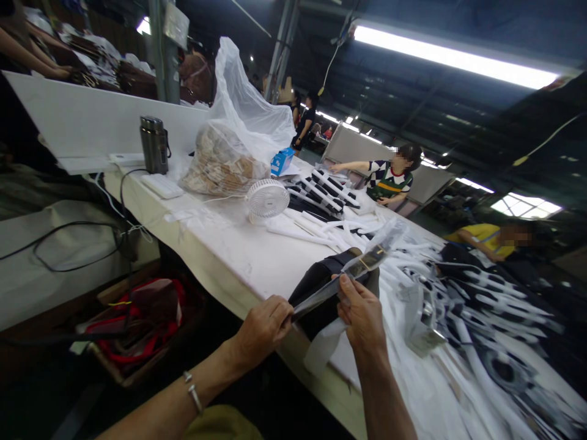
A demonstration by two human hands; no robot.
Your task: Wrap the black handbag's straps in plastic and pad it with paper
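The person's left hand (265, 327), a silver bracelet (192, 391) on its wrist, has its fingers closed tightly around the near end of a clear plastic sleeve (355, 266). The right hand (364, 315) pinches the same sleeve farther along, thumb on top and fingers curled in, close to a gold buckle (376, 252) that shows through the plastic. The sleeve is drawn between the two hands above the near edge of the worktop (238, 256), slanting away to the right, and its far end reaches past the right hand. A black item (316, 275), its full shape hard to make out, sits just behind the sleeve at that edge. White strips (394, 342) lie in a loose heap on the right side of the worktop. Toward the left stand a small white fan (268, 200) and, well apart from the hands, a dark metal flask (155, 146). Between and behind these sits a big see-through bag (229, 153) with brown stuff inside, a blue box (282, 161) just beside it. Across the worktop, a co-worker (389, 177) in a patterned top stretches one arm toward black and white bundles (328, 189)
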